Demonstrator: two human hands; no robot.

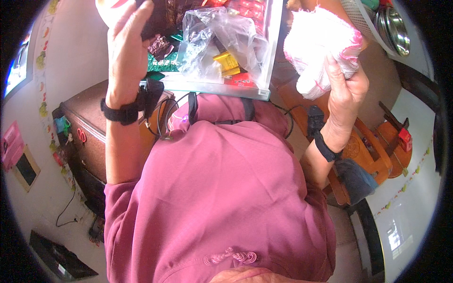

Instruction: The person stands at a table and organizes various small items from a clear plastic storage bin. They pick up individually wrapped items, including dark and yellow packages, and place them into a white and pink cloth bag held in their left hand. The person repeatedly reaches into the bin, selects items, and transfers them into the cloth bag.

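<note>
At the right, my right hand (pixel 348 81) grips a bunched white cloth (pixel 318 46) with pink edging, its thumb pressed over a fold. My left hand (pixel 127 46) is raised at the upper left, beside a pulled-out drawer (pixel 212 86) with a pale frame. Its fingertips run up to the picture's top rim, and whether they hold anything is unclear. Inside the drawer lie a crumpled clear plastic bag (pixel 198 46), a gold packet (pixel 227 63), a red packet (pixel 241 80), green packaging (pixel 162 63) and a dark crinkled wrapper (pixel 161 46).
A brown cabinet (pixel 85 116) with red scissors (pixel 81 134) on its side stands left. Right are a wooden chair (pixel 368 148), a dark blue cloth (pixel 355 180) and a white basket (pixel 361 17) near metal lids (pixel 393 30). Black cables (pixel 166 102) hang near my waist.
</note>
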